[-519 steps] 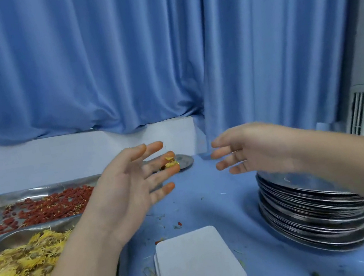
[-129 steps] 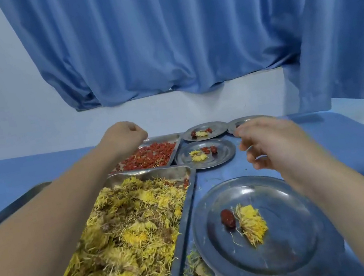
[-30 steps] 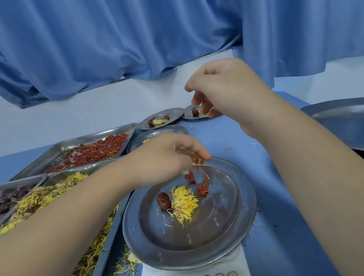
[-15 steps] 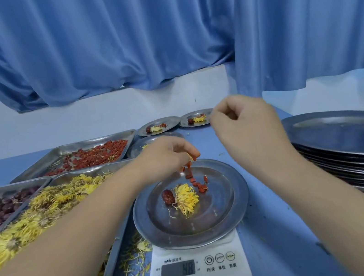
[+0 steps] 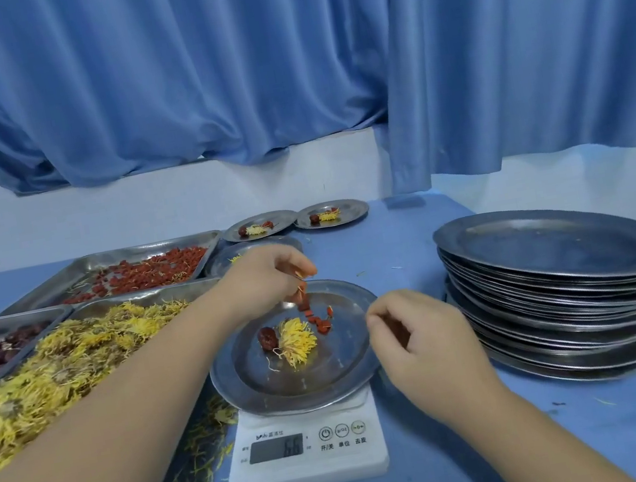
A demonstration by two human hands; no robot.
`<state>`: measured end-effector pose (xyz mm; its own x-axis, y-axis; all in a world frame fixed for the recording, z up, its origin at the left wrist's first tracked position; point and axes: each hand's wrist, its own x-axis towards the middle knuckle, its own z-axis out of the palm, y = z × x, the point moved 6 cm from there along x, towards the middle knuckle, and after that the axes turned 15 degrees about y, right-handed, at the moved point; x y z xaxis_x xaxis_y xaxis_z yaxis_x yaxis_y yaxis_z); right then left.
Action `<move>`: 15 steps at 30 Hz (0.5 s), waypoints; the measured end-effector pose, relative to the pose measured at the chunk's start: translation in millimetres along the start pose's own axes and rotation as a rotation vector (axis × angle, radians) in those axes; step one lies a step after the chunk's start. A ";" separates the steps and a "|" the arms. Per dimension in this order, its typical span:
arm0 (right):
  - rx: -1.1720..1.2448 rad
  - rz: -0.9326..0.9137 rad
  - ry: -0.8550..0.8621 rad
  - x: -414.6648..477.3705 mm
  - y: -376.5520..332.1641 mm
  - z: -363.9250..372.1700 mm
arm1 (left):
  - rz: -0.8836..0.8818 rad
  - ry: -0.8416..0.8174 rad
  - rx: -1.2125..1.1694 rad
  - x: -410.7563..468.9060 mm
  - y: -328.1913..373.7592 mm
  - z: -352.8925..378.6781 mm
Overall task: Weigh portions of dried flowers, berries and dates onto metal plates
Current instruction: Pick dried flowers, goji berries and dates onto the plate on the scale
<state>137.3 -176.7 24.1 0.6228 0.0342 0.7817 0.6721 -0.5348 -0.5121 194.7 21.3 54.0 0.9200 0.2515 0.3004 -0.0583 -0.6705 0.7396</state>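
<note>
Over the scale (image 5: 307,463), the left hand (image 5: 268,278) clamps its grip on red berries (image 5: 303,301); more lie on the dull round metal plate (image 5: 303,388) atop the scale, beside a wrinkled dark date (image 5: 268,338) and a shaggy yellow flower (image 5: 297,341); right of the scale, the right hand (image 5: 422,345) has its grip curled together, empty

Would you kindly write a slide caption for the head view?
Left hand drops red berries onto the plate on the scale, beside a flower and date.
</note>
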 end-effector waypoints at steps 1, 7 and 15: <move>0.003 0.010 0.002 -0.5 1.9 0.2 | 0.004 0.020 0.009 -0.3 0.1 0.1; 0.033 0.030 -0.003 0.3 5.2 3.9 | 0.022 0.035 0.012 -2.0 2.1 7.5; 0.049 0.043 0.005 4.0 7.7 2.2 | -0.160 0.051 -0.334 -12.0 -2.2 -0.5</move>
<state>145.8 -178.8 22.5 0.6495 0.0081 0.7604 0.6640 -0.4935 -0.5618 183.7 20.1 49.0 0.9077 0.3749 0.1884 -0.0461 -0.3573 0.9329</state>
